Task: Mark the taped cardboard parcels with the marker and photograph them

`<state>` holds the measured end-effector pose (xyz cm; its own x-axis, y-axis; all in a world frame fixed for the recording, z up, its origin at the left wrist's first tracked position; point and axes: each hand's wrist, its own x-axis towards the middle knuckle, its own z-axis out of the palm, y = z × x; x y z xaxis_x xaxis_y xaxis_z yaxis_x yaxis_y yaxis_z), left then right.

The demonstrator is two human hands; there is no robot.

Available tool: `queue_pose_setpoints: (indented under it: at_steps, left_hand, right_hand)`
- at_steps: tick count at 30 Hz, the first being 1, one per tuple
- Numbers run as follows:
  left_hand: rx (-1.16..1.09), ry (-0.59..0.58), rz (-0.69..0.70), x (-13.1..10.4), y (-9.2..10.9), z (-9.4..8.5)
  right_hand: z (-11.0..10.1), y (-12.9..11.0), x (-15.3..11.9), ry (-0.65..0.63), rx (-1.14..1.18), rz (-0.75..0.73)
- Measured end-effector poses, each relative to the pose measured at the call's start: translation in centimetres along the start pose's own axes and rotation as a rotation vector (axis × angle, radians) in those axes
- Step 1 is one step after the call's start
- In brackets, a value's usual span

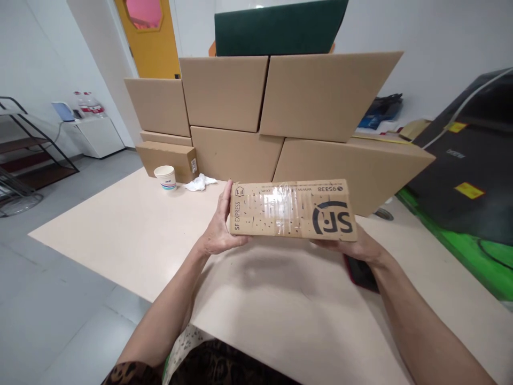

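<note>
A brown cardboard shipping box (292, 209) marked "SF EXPRESS" hangs above the table between my two hands, its taped, printed long side toward me and the lettering upside down on part of it. My left hand (222, 227) grips its left end, thumb under the lower edge and fingers up along the side. At the lower right corner, my right hand (356, 245) holds it from below, most of its fingers hidden by the box. Beneath my right wrist lies a dark phone-like slab with a red edge (363, 274), partly covered.
Large stacked cartons (236, 155) wall off the back of the pale table (120, 224). A paper cup (166, 178), crumpled white tissue (200, 182) and a smaller carton (166, 160) sit at the back left. A big black case (460, 176) stands right.
</note>
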<state>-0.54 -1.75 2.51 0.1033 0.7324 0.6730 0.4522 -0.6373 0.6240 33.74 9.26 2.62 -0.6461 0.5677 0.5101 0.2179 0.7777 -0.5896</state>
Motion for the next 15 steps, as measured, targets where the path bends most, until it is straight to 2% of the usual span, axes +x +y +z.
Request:
queue_pose_setpoints:
  at_steps: [2, 6, 15]
  left_hand:
    - [0.038, -0.018, -0.008, 0.0, 0.0, -0.1]
    - [0.081, -0.068, 0.011, 0.1, -0.4, -0.3]
    - [0.081, -0.213, -0.023, 0.1, -1.4, -0.8]
  right_hand:
    - [0.6, 1.1, -0.1, -0.023, 0.071, 0.067]
    - [1.6, 2.4, -0.3, 0.002, 0.042, 0.061]
    - [2.7, 2.6, -0.1, -0.005, 0.072, 0.079]
